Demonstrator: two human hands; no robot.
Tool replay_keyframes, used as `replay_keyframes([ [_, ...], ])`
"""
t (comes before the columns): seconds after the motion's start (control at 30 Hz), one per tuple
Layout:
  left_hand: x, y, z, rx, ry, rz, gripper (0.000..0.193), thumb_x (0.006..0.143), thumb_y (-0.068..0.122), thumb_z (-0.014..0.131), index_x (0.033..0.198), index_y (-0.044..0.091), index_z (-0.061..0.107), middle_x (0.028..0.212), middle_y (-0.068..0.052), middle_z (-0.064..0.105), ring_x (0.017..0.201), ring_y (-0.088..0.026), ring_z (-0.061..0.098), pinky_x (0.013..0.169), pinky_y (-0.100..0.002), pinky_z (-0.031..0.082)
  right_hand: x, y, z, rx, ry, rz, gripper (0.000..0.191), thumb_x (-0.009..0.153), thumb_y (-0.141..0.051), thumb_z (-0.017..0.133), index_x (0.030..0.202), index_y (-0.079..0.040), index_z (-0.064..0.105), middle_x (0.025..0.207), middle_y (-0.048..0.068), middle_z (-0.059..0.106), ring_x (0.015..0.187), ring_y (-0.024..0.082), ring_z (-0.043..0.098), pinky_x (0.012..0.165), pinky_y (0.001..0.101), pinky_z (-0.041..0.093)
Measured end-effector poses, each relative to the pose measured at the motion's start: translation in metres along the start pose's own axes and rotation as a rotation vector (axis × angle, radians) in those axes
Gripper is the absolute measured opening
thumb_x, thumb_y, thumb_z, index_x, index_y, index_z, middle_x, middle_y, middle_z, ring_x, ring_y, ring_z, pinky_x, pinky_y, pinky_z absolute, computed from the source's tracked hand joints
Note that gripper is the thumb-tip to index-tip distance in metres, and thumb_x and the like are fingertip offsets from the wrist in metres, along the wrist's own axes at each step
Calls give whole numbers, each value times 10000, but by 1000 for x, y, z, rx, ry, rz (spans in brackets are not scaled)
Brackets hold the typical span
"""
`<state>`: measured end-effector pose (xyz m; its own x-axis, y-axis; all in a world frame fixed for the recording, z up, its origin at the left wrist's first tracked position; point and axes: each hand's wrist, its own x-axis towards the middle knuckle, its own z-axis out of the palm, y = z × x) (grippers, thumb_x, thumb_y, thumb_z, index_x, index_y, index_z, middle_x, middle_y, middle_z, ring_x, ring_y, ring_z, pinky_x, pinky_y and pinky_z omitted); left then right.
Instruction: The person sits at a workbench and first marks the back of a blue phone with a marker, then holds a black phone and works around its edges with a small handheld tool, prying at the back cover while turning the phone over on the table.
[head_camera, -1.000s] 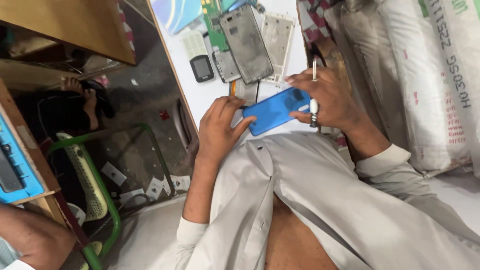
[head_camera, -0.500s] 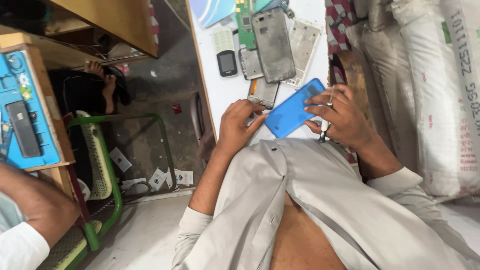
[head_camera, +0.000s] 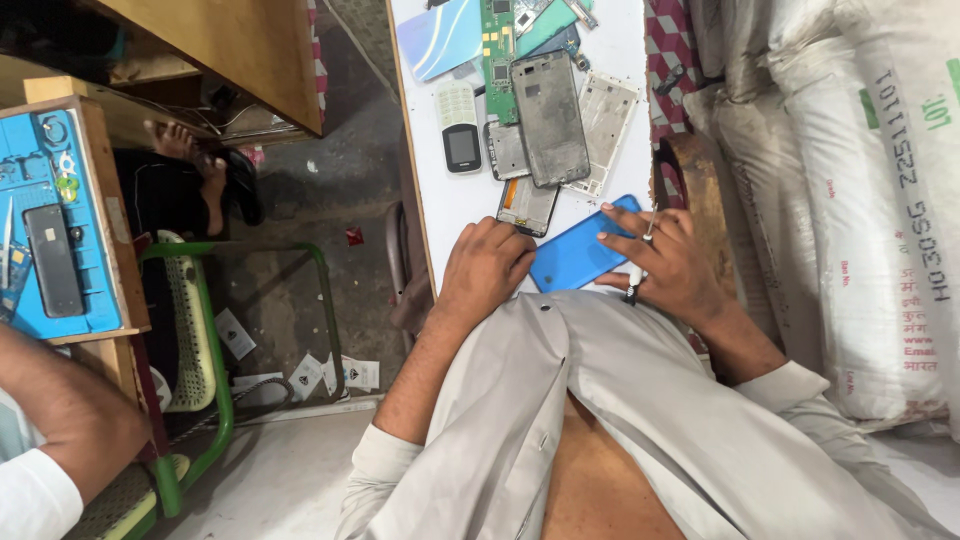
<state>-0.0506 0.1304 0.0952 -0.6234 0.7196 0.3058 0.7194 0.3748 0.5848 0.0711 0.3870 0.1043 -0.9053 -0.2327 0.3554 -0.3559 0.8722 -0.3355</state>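
Note:
A blue phone (head_camera: 575, 258) lies back up at the near edge of the white table (head_camera: 435, 215). My left hand (head_camera: 488, 266) curls around the phone's left end, fingertips on its edge. Over the phone's right half lies my right hand (head_camera: 672, 262), fingers spread on the blue back. A thin white tool (head_camera: 635, 278) is pinched between two of that hand's fingers, pointing down toward my shirt.
Beyond the phone lie a grey phone frame (head_camera: 548, 118), a white frame (head_camera: 603, 135), a small keypad phone (head_camera: 461, 140), a green circuit board (head_camera: 497, 50) and a pale blue back cover (head_camera: 440, 38). White sacks (head_camera: 860, 200) stand right. Left are a green chair (head_camera: 205, 340), a blue repair mat (head_camera: 75, 240) and another person's arm (head_camera: 60, 420).
The blue phone has come down from a tilted two-handed hold to lie flat on the table. My right fingers have spread over it. The view has shifted, showing more of the left.

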Motion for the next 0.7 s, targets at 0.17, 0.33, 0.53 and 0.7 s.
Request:
replay_keyframes([
  [0.17,3,1,-4,-88,-44,-9,122,833,151,769,879,90,674,841,-36,639,827,-238,627,760,-403,467,4,-3,-3,-18,-28,-8,597,768,-419,841,1269,-140,674,1478,87,606,1144,269,593,992,437,426],
  [0.33,-3,5,-9,-420,-97,-110,151,923,134,740,1026,62,656,939,-47,724,827,-209,731,765,-335,584,17,-8,-14,-126,177,-19,572,791,-424,871,1277,-189,681,1490,119,589,1117,306,545,979,434,441],
  [0.53,-10,-18,10,-648,172,-157,160,1003,40,644,1150,13,584,1032,-74,736,851,-145,740,776,-266,600,43,-1,-4,150,390,118,593,800,-297,893,1285,-110,609,1540,152,537,1282,369,560,1055,466,471],
  [0.7,-10,-37,30,-1084,191,-266,410,1068,236,624,1393,-7,569,1252,-97,665,1153,-199,614,1029,-328,509,61,-3,33,520,493,288,427,909,-61,816,1285,-45,613,1497,161,627,1051,233,697,805,342,535],
])
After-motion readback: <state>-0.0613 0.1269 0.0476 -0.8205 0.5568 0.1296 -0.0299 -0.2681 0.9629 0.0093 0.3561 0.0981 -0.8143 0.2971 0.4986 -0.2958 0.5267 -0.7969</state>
